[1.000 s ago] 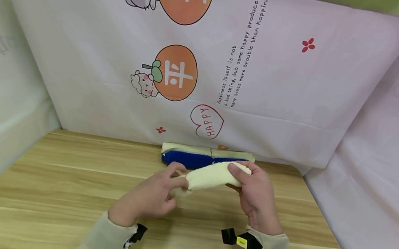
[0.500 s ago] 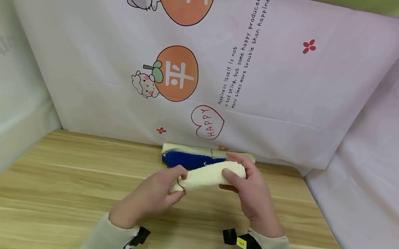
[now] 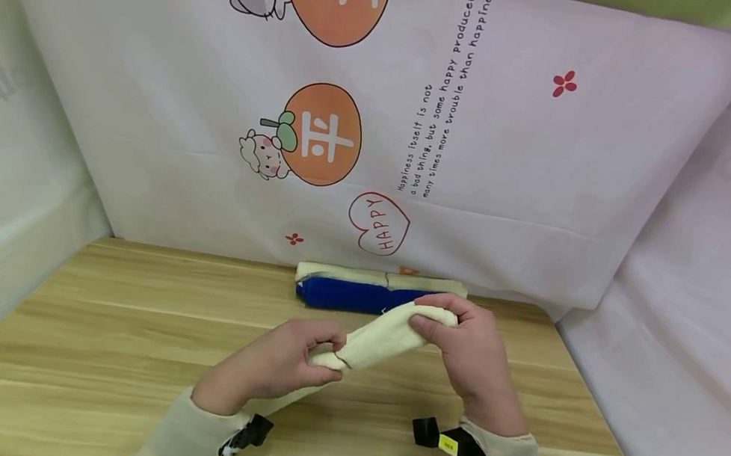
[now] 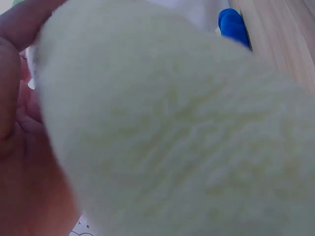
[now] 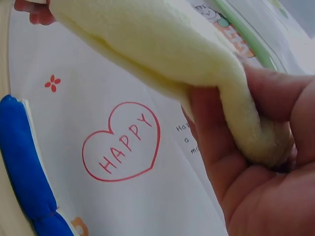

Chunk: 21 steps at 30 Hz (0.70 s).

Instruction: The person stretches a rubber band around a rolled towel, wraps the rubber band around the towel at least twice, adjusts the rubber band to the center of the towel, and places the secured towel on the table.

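Observation:
Between my two hands a cream rolled towel [image 3: 387, 338] is held up at a slant over the table, its left end lower. A thin dark band [image 3: 343, 361] circles it near that end. My left hand [image 3: 272, 364] grips the end beside the band, and a loose flap of cream cloth [image 3: 288, 401] trails below that hand. My right hand [image 3: 479, 358] pinches the upper right end, thumb on the front. In the right wrist view the towel [image 5: 142, 44] is folded between thumb and fingers. Cream cloth [image 4: 172, 123] fills most of the left wrist view.
Against the back wall lies a blue rolled towel [image 3: 340, 295], cinched near its middle, with another cream rolled towel [image 3: 340, 271] right behind it. Printed white cloth [image 3: 483, 144] walls the wooden table [image 3: 124, 328] at the back and both sides.
The left fingers, loose at the towel's end a second ago, have closed on it beside the band. That end has dropped, the roll slants more, and a cloth flap now hangs below the left hand.

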Motion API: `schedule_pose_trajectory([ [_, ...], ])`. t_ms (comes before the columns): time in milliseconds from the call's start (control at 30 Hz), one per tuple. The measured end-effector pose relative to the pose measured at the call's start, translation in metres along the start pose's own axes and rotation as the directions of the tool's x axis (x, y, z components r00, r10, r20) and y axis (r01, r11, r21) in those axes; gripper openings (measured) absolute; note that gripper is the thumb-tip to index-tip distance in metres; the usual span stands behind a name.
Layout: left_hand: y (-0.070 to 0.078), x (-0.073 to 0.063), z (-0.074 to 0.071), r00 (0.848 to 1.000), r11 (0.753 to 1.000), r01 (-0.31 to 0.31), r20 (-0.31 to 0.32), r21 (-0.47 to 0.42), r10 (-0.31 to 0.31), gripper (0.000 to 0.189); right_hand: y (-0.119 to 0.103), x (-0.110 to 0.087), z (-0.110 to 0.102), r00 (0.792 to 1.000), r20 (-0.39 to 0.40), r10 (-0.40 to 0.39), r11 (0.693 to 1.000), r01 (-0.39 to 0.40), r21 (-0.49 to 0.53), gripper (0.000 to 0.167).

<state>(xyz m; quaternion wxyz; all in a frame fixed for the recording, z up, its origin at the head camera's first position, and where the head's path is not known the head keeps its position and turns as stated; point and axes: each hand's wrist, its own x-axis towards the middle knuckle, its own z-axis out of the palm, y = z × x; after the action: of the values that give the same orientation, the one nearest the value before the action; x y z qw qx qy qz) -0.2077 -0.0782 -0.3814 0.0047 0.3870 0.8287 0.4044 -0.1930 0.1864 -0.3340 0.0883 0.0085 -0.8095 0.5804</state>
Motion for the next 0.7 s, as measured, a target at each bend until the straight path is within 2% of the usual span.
schedule_pose_trajectory([
  [133,-0.002,-0.001,-0.001,0.997,0.996,-0.083,0.001,-0.016,0.083,0.036,0.001,0.002,0.005,0.997,-0.055,0.054,0.997,-0.051,0.062,0.026],
  [200,-0.004,-0.002,-0.003,0.995,0.995,-0.098,-0.010,-0.014,0.098,0.041,0.002,0.004,0.005,0.994,-0.077,0.078,0.989,-0.068,0.129,0.026],
  [267,-0.004,-0.004,-0.005,0.997,0.997,-0.077,-0.028,-0.006,0.077,0.037,0.004,0.005,0.005,0.991,-0.094,0.096,0.981,-0.078,0.179,0.028],
  [367,-0.003,-0.005,-0.007,0.998,1.000,-0.008,-0.063,0.021,0.009,0.028,0.005,0.005,0.004,0.989,-0.093,0.113,0.965,-0.087,0.248,0.028],
  [433,-0.001,-0.004,-0.006,0.997,0.998,0.029,-0.076,0.050,-0.025,0.035,0.005,0.004,0.005,0.989,-0.074,0.128,0.954,-0.102,0.283,0.028],
  [500,0.002,-0.002,-0.003,0.997,0.994,0.039,-0.074,0.103,-0.031,0.044,0.004,0.003,0.006,0.989,-0.043,0.144,0.937,-0.122,0.328,0.027],
  [600,0.006,0.002,0.003,0.998,0.980,0.026,-0.058,0.196,-0.015,0.045,0.002,0.002,0.008,0.987,0.010,0.163,0.920,-0.156,0.359,0.026],
  [700,0.006,0.003,0.005,0.999,0.967,0.024,-0.041,0.253,-0.014,0.036,0.002,0.002,0.008,0.988,0.067,0.138,0.937,-0.152,0.313,0.027],
])
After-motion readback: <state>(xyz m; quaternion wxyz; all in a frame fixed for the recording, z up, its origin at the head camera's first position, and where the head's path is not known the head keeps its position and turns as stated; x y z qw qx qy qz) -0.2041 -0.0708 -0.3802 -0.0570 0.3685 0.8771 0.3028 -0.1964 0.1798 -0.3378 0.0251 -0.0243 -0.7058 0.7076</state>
